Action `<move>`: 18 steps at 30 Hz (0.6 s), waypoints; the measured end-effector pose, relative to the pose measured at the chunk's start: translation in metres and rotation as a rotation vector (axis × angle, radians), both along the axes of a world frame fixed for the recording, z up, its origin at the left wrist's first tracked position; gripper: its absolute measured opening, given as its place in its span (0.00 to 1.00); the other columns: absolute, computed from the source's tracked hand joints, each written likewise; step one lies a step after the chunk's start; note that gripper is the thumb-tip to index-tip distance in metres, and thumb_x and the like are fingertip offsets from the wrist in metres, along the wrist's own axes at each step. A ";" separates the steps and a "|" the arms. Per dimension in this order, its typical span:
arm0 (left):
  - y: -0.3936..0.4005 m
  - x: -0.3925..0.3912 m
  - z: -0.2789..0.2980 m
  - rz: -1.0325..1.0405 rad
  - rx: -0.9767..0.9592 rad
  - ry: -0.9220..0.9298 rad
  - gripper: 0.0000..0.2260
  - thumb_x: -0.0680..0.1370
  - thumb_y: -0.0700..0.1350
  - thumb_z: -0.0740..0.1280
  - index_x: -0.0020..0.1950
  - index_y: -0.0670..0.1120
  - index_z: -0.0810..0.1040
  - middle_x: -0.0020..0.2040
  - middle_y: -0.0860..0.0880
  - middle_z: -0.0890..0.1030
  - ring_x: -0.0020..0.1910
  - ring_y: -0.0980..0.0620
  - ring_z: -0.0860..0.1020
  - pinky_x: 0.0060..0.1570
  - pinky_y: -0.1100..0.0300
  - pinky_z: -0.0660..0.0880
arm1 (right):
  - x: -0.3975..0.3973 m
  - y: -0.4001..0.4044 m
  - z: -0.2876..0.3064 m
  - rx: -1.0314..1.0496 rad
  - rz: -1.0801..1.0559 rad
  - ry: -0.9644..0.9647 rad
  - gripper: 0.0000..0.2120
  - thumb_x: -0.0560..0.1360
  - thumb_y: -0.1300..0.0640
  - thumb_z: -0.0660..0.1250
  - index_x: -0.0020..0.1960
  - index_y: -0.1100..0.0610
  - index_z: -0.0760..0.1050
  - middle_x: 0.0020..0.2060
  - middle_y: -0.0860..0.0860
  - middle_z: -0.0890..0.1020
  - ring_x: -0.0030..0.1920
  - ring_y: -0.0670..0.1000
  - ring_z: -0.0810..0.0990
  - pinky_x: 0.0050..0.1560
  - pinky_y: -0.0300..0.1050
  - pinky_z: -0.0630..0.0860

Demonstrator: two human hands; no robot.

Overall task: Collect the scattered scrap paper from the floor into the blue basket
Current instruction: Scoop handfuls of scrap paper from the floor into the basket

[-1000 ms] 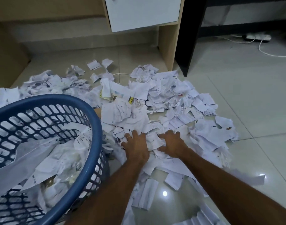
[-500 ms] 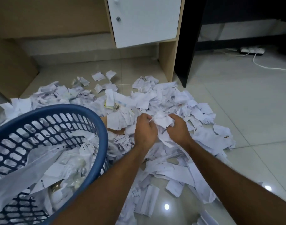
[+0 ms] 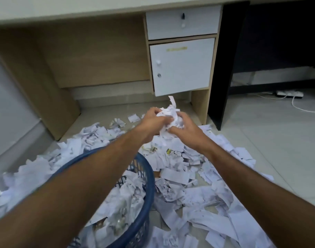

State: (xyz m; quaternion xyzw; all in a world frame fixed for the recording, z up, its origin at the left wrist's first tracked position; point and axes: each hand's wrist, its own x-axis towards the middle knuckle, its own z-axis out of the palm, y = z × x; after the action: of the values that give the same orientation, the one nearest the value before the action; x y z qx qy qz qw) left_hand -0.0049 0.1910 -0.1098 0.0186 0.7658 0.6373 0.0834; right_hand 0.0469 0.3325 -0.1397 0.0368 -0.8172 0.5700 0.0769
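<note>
One blue basket [image 3: 149,178], lower left, lattice wall and thick rim, already partly filled with white scraps; the left forearm crosses over its rim and hides much of it. Loose scrap paper [image 3: 176,178] on the tiled floor [image 3: 278,140]: too many pieces to count, one broad spread running from left of the basket across the middle to the lower right. Pieces are white, torn, crumpled, some with dark print, a couple with yellow marks. No single direction; strips lie every way.

Two hands, both raised above the pile at centre. Left hand [image 3: 153,120] has fingers curled around a paper wad [image 3: 169,117]; right hand [image 3: 187,131] grips the same wad from the other side. One wad, white, crumpled, roughly round, with one strip sticking up from its top. It is held clear of the floor, above the far part of the spread, beyond the basket.

Behind: one desk cabinet [image 3: 181,67] with one drawer and one door, both white. Far right: one white power strip [image 3: 290,93] with cable on the floor.
</note>
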 end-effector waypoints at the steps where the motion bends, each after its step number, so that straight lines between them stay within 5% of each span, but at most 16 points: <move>1: -0.016 0.000 0.006 0.013 -0.025 0.024 0.17 0.73 0.38 0.75 0.58 0.45 0.73 0.49 0.42 0.83 0.40 0.46 0.81 0.40 0.50 0.80 | -0.001 -0.011 0.006 0.009 0.017 -0.003 0.26 0.76 0.52 0.68 0.72 0.47 0.65 0.63 0.46 0.74 0.57 0.46 0.76 0.47 0.35 0.72; 6: -0.101 0.018 0.023 0.106 -0.209 0.179 0.12 0.73 0.35 0.74 0.51 0.47 0.76 0.41 0.49 0.80 0.33 0.56 0.78 0.30 0.64 0.74 | -0.009 -0.072 0.022 -0.028 0.128 0.017 0.28 0.75 0.52 0.70 0.71 0.45 0.62 0.64 0.44 0.75 0.61 0.48 0.74 0.56 0.43 0.72; 11: -0.196 0.039 0.029 -0.001 -0.540 0.226 0.15 0.68 0.39 0.77 0.51 0.45 0.77 0.46 0.50 0.81 0.41 0.52 0.78 0.42 0.57 0.77 | -0.003 -0.131 0.006 0.049 0.339 0.020 0.32 0.73 0.49 0.75 0.71 0.47 0.62 0.61 0.47 0.76 0.54 0.48 0.81 0.52 0.47 0.82; 18: -0.227 0.070 -0.035 -0.346 -0.880 0.056 0.14 0.72 0.39 0.75 0.53 0.49 0.75 0.56 0.49 0.77 0.48 0.54 0.76 0.41 0.64 0.72 | 0.008 -0.145 -0.038 0.126 0.254 0.088 0.17 0.77 0.52 0.70 0.63 0.50 0.71 0.55 0.47 0.77 0.52 0.48 0.79 0.51 0.46 0.81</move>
State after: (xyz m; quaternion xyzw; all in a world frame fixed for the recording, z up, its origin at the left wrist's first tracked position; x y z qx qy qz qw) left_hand 0.0651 -0.0358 -0.1445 0.1261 0.9507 0.2285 0.1675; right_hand 0.0546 0.1875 -0.1775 0.1694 -0.8361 0.5205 0.0374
